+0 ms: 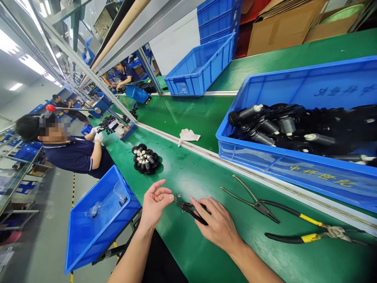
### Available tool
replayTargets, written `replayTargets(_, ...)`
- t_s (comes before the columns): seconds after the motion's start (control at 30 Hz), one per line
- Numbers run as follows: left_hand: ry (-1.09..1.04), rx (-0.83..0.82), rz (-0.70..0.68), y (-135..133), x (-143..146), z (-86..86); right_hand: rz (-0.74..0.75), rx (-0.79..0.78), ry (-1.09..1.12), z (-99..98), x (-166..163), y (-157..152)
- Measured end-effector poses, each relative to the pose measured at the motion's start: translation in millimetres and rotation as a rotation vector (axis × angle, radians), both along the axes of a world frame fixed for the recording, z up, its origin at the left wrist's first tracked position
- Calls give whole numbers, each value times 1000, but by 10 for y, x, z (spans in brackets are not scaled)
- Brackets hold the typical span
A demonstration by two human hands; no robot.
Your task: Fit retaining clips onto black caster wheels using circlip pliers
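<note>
My left hand has its thumb and a finger brought together at the tips of small black pliers. A tiny metal ring shows right at those fingertips and the plier tips. My right hand is wrapped around the pliers' dark handles, low over the green bench. Another small ring lies close by. To the right lie long-nosed pliers with dark jaws, and pliers with black and yellow handles. A cluster of black parts with white tips stands beyond my left hand.
A blue crate full of black cylindrical parts stands at right. A white glove lies by the metal rail. At left, a blue bin holds plastic bags. A gloved co-worker handles small black parts further along. Another blue crate stands behind.
</note>
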State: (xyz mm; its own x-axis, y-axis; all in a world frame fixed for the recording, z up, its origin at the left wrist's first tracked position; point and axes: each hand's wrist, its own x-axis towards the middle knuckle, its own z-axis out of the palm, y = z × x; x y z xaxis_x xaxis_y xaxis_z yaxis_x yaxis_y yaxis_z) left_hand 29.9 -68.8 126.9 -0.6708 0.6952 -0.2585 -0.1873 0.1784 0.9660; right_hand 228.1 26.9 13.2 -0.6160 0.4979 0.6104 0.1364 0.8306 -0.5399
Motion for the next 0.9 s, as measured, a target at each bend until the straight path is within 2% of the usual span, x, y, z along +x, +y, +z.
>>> replayTargets(0.1,56,0,-34,-5,-20,-51,-20,-67,46,-3,-13,11)
replayTargets(0.2,252,-18,-39,-51,-179,-131,-94,-166,107,-14,-29,34)
replayTargets(0.33,759,-98,24,-80,-707,-163,-182,-258,160,-49,-51,72)
replayTargets(0.4,965,-139,-13,-29,-1043,-104,-191,-278,166,-61,-64,88)
replayTargets(0.5,1095,-160,-195,124,-1494,57,-194,-287,174,-68,-85,105)
replayTargets(0.67,1180,-190,-719,405,-1954,312,-196,-289,187,-81,-111,118)
replayTargets(0.8,1194,-208,-1006,596,-2128,362,-195,-292,185,-84,-119,123)
replayTargets(0.9,1169,-206,-1109,723,-2204,324,-189,-298,169,-75,-117,126)
